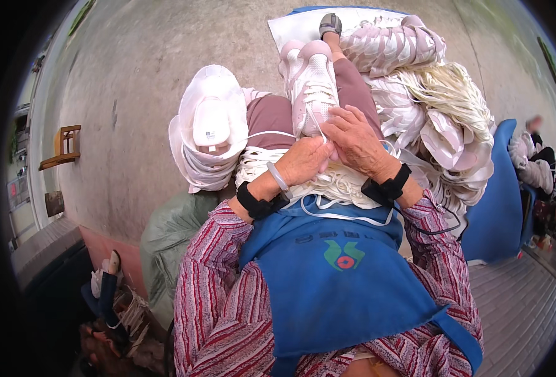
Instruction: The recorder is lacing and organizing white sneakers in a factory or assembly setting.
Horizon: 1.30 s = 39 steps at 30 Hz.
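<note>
My left hand (305, 162) and my right hand (361, 144) meet over my lap at the near end of a white and pale pink shoe upper (318, 85). Both are closed, with fingertips pinched together on a white shoelace (316, 119) that runs from the upper's eyelets. The upper lies lengthwise between my thighs, its rounded end away from me, and a second pale pink one shows beside it. Under my hands, a heap of loose white shoelaces (347, 183) rests on my blue apron (340, 283). My fingers partly hide the lace ends.
Nested white uppers (209, 125) stand by my left knee. Bundled uppers (394, 47) and a hank of cream laces (457, 88) pile up at my right. A green sack (177, 242) sits at my left, a blue chair-like panel (492, 195) at right. Other people sit farther off.
</note>
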{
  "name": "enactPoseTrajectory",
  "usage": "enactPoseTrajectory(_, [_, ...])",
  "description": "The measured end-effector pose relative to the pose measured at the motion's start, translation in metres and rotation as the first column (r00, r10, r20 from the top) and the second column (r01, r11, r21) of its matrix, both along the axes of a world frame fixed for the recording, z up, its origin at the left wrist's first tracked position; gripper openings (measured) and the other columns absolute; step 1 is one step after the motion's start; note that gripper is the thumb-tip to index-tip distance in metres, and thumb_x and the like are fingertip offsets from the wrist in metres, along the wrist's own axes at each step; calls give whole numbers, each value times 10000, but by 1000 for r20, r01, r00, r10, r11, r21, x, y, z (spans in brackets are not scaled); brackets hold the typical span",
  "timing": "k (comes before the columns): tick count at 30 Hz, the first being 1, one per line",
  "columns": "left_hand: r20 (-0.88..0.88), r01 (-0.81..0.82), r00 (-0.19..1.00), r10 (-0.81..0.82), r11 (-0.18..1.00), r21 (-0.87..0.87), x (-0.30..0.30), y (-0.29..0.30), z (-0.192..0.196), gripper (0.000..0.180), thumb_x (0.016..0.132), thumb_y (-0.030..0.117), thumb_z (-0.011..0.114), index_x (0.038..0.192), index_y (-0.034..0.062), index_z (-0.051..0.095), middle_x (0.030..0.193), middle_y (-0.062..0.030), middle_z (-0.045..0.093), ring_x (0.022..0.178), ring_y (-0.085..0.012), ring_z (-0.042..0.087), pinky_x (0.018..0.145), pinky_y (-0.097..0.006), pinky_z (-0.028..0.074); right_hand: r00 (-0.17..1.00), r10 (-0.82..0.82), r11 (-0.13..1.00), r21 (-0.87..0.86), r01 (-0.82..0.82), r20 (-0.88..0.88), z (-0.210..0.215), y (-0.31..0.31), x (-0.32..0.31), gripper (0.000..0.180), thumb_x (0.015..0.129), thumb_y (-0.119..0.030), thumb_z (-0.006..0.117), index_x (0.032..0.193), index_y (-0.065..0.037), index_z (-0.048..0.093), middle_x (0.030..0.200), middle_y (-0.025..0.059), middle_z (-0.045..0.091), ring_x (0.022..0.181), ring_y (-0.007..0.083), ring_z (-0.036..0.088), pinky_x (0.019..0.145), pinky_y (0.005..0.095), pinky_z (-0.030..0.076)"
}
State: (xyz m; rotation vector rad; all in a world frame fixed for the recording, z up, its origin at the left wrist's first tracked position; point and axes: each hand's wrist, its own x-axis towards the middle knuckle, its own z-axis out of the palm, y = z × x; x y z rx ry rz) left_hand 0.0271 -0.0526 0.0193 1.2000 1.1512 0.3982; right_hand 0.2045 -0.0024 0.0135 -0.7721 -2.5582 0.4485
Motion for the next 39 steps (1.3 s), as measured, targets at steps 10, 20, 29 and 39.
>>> enactPoseTrajectory(10, [351,-404,854,383,914,-14,-63,-10,32,332,1003,276,428,891,12,594,1060,-118,606,978,-176,572,875,-326,475,815,-469,566,-824,-19,-340,58,16,48,159,910,-125,541,951,0,628,625,-19,541,526,71,480,519,236,407])
enactPoseTrajectory(20, [804,-813,240,544,566,-140,-235,-44,68,247,992,193,394,858,58,552,1274,-189,538,1311,-348,386,1117,-532,262,30,-790,609,-778,156,-612,105,63,178,376,1014,-326,399,1090,25,511,623,-46,278,474,45,261,382,198,235])
enactPoseTrajectory(29, [925,-902,53,377,416,-118,-254,-65,97,246,980,191,419,1006,-24,538,939,-98,517,858,-246,504,944,-435,387,735,-632,754,-413,511,-245,63,42,91,414,983,-409,462,1010,-18,595,635,16,469,544,134,433,507,305,348])
enactPoseTrajectory(39, [551,-907,420,721,318,274,-241,-66,83,238,963,75,476,1176,-14,537,955,-67,609,525,-26,360,462,-167,302,936,-180,944,-215,252,303,-10,24,40,222,830,-187,582,1029,-92,557,851,131,639,780,347,628,649,449,486])
